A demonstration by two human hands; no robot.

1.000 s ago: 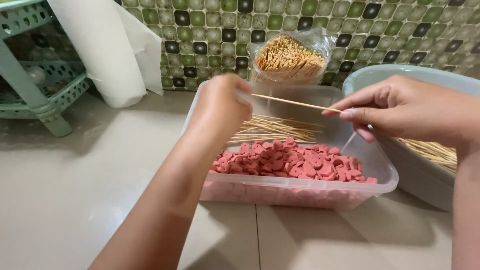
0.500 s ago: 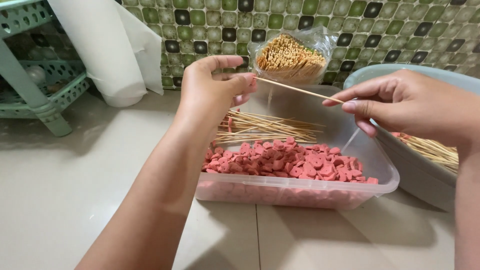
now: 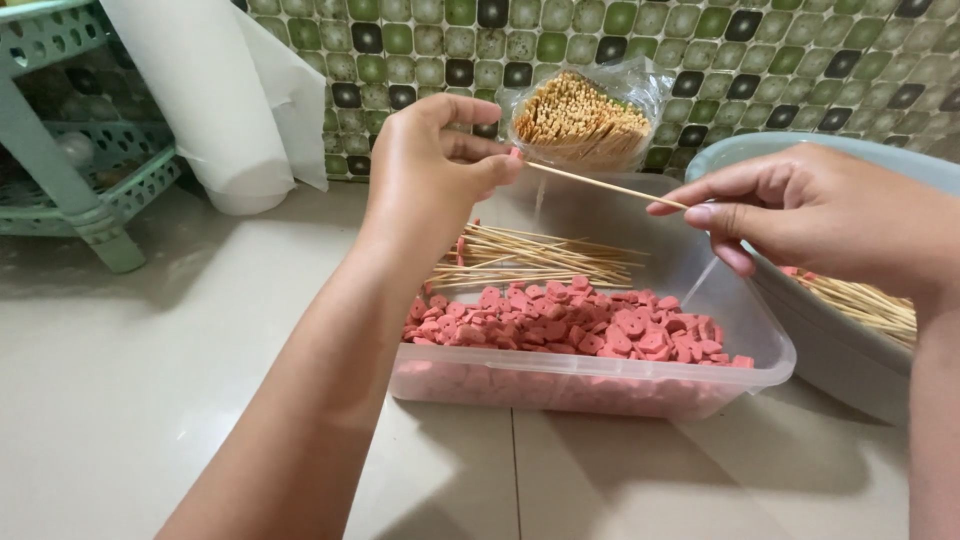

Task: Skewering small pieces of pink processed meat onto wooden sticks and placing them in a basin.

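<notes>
My right hand (image 3: 810,215) pinches one end of a thin wooden skewer (image 3: 600,184) and holds it level above a clear plastic tub (image 3: 560,385). My left hand (image 3: 430,175) pinches the skewer's other tip, with a small pink piece at the fingertips. The tub holds a heap of pink sausage slices (image 3: 590,325) in front and loose bare skewers (image 3: 540,260) behind them.
A clear bag of bundled skewers (image 3: 580,115) leans on the green tiled wall. A blue-grey basin (image 3: 850,340) on the right holds more sticks. At left are a white paper roll (image 3: 210,90) and a mint-green plastic rack (image 3: 70,170). All stand on a pale tiled floor.
My left hand rose from the tub to the skewer's tip, turned palm-out, and now pinches it. The right hand has kept the skewer nearly still.
</notes>
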